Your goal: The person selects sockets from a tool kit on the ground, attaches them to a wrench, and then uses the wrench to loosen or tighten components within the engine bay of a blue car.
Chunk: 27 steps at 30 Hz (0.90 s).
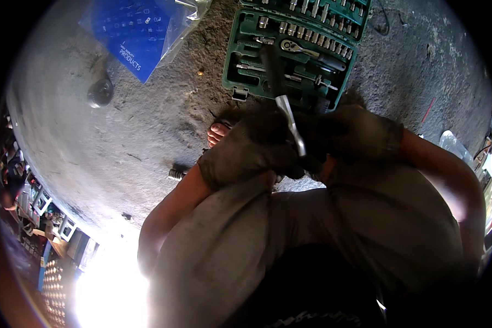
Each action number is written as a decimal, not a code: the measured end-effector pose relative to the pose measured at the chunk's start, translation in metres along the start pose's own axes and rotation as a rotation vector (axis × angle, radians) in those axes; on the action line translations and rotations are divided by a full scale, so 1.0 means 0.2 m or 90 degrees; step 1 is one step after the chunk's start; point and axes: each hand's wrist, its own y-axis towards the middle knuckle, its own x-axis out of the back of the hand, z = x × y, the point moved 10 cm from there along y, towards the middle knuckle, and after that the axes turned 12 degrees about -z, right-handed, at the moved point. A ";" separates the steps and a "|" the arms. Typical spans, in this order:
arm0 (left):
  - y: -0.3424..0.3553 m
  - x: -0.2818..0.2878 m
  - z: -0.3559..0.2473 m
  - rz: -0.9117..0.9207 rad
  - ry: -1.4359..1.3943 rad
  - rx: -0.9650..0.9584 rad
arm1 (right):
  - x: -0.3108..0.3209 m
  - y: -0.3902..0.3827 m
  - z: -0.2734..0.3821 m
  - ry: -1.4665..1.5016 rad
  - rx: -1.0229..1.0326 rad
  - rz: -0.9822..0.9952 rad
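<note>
My left hand (243, 147), in a dark grimy glove, is closed at the lower part of a ratchet-like tool (290, 120) with a black handle and bright metal shaft. The tool slants up over an open green socket set case (240, 76) holding rows of sockets, a second ratchet (311, 54) and bars. My right hand (361, 131), also gloved, is bent inward beside the tool at my knee; its fingertips are in shadow, and what they hold cannot be made out.
A blue sheet in clear plastic (126, 33) lies upper left on the rough concrete floor (93, 153), near a round dark metal piece (100, 93). My toes (218, 131) show below the case. A small metal part (177, 174) lies left of me. Clutter (49, 229) lines the far left.
</note>
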 end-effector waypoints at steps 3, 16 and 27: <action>0.01 0.00 0.00 -0.036 0.018 0.028 | -0.05 0.02 -0.03 0.010 -0.082 0.021; -0.05 -0.04 -0.32 0.056 0.006 -0.113 | 0.28 0.08 -0.23 -0.077 0.137 -0.160; 0.19 0.54 -0.17 -0.434 0.189 -0.102 | 0.31 0.41 0.05 -0.306 0.238 -0.246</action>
